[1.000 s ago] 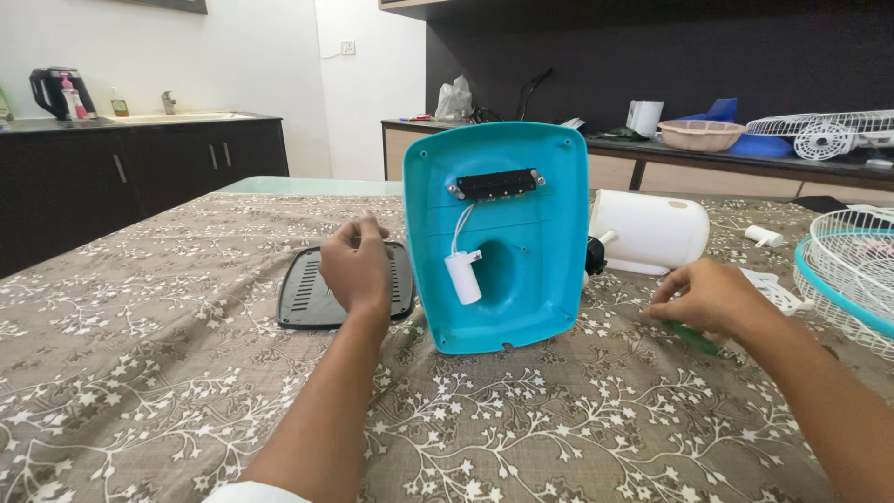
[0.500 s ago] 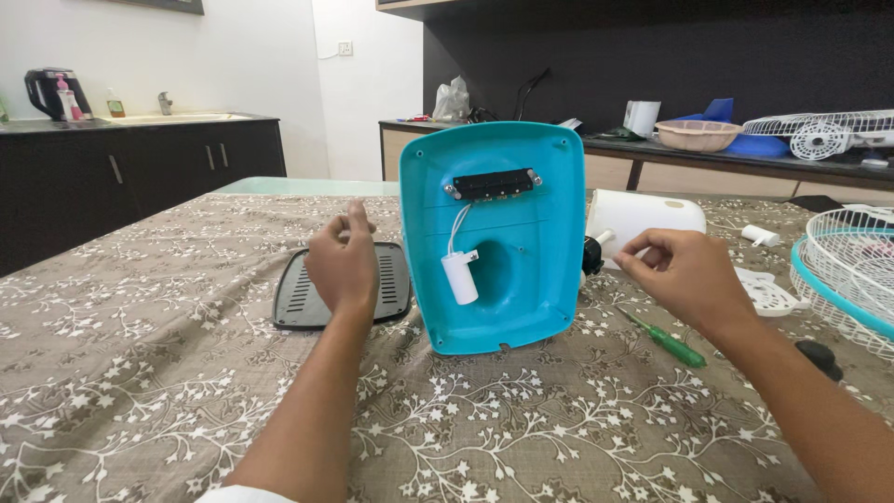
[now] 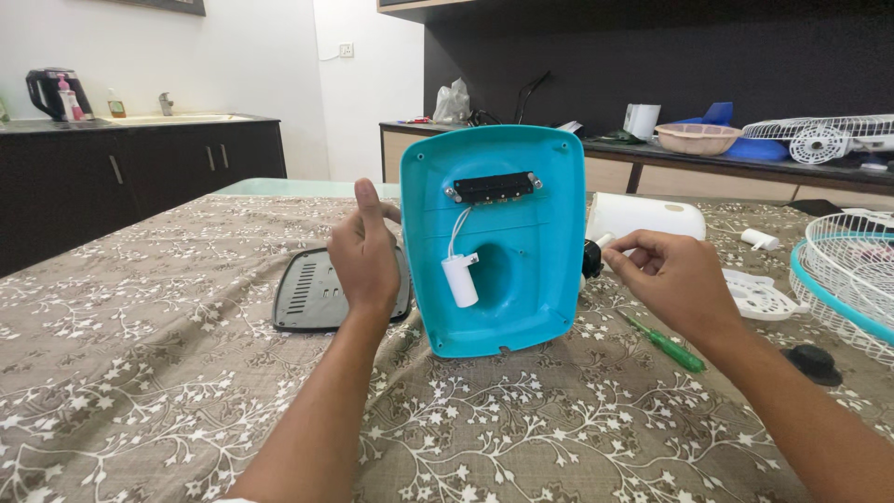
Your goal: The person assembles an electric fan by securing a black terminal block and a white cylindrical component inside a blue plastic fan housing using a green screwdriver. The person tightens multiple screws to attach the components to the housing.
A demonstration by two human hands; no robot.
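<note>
Your left hand [image 3: 365, 253] is gripping the left edge of the upright turquoise plastic fan base cover [image 3: 494, 237], thumb sticking up. Your right hand [image 3: 672, 278] is hovering beside its right edge, fingers pinched together; can't tell if they're holding anything. The cover's standing on the floral-clothed worktop [image 3: 140, 373].

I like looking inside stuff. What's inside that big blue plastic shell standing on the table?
Inside the blue shell sit a black strip near the top and a white cylinder hanging on a white wire. The shell hides whatever is behind its middle.
</note>
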